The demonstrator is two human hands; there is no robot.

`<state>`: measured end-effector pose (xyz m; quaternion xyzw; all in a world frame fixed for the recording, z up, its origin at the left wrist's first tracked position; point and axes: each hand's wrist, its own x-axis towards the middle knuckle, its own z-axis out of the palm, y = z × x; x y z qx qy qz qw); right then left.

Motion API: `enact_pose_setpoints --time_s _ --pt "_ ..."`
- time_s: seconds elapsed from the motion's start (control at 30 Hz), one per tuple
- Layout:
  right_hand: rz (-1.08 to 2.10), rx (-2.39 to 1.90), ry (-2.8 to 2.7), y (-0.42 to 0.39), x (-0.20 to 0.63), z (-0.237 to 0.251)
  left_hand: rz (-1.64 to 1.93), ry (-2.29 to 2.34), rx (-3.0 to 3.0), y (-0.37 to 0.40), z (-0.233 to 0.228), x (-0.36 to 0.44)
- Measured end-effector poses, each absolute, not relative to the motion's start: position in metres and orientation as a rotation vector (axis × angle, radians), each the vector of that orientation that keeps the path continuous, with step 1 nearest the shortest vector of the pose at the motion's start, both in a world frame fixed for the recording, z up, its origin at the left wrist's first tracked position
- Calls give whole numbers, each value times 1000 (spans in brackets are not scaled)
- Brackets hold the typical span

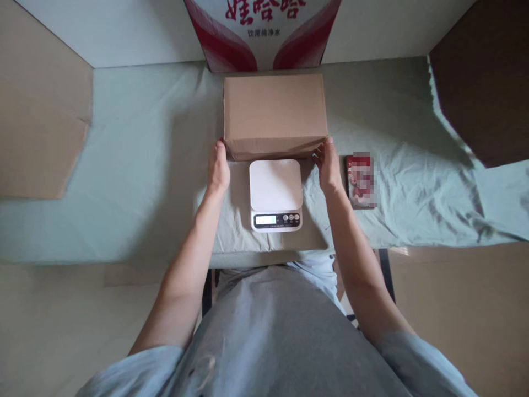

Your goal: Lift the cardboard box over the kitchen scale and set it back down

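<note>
The only print I can read stands on the red-and-white carton (263, 33) at the far edge of the bench, behind the plain brown box. Large red Chinese characters run across its top, cut off by the frame's edge, so I cannot make them out whole. Beneath them a smaller dark line reads 饮用纯净水. The white scale (275, 194) in front of me has a lit display and small labels under its buttons, but they are too small to read. The red packet (362, 181) to my right is blurred, nothing legible. The brown box (274, 113) shows no print.
</note>
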<state>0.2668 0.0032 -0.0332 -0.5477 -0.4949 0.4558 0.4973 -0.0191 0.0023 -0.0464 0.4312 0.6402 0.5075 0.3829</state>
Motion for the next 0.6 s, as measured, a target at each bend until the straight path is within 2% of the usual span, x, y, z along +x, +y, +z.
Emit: enact_pose_setpoints --time_s 0.33,0.6 --pt "1161 -1213 -1113 2 258 -2 1378 1506 1128 -6 -4 -6" --pt "1103 -1204 -1115 -71 267 44 1448 1397 1195 -88 41 -7"
